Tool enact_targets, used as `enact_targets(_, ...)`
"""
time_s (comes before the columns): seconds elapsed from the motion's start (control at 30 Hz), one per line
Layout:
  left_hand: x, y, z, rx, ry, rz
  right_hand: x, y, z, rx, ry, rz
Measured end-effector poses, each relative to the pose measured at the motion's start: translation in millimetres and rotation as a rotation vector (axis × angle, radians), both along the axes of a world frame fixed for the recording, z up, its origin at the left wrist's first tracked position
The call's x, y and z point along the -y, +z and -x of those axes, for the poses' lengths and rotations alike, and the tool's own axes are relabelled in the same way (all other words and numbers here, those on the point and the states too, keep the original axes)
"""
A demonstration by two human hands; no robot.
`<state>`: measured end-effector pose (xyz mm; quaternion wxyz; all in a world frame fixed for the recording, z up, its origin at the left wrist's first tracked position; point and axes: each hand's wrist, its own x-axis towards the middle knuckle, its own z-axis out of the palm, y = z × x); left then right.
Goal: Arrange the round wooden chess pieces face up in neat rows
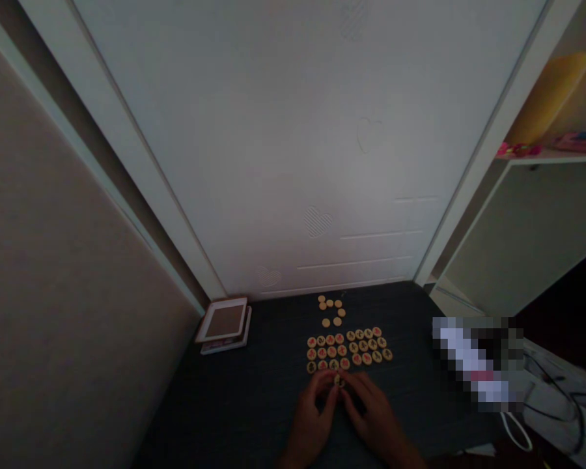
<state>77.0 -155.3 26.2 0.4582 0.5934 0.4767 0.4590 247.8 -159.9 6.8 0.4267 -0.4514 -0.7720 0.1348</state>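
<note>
My left hand (311, 417) and my right hand (374, 413) meet at the near side of the dark table (215, 404). Between their fingertips is a round wooden piece (339, 380) with a dark character, pinched from both sides. Just beyond my hands, rows of round pieces (331, 352) with red or black characters lie in two blocks side by side. Farther back, several plain-looking pieces (337, 321) are scattered, showing no clear characters.
A stack of flat framed items (226, 322) sits at the table's back left. A white panel with embossed hearts (317, 221) rises behind the table. Cables and a white loop (517, 433) are at the right, near a pixelated area. A shelf (557, 158) holds a yellow object (549, 98).
</note>
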Motion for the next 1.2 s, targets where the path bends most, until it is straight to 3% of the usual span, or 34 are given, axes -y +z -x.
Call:
enact_targets(0.43,1,9.8,-1,-0.036,-0.076,-0.018,-4,-13.0,-4,-0.114,-0.073,0.046)
enact_targets(0.83,1,8.9,-1,-0.091,-0.05,-0.023,-2,-5.7,-3,-0.097,-0.062,0.036)
enact_targets(1.2,-1,7.1,0,-0.004,-0.006,-0.021,0,0.0,-2,-0.081,0.016,0.068)
